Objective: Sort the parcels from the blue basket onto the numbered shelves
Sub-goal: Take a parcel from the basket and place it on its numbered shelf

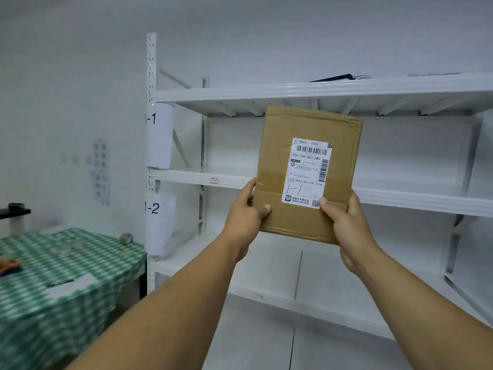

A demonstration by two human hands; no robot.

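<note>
The left forearm [173,303] and right forearm [416,297] are bare along all their visible length, wrists included, and narrow toward the wrists. The left hand [244,220] and right hand [349,225] are bare as well, with short, plain thumbnails [266,208].

Green-checked table [40,316] at left, white paper [73,285] lying on it; sheets [100,169] on wall [53,76].
</note>
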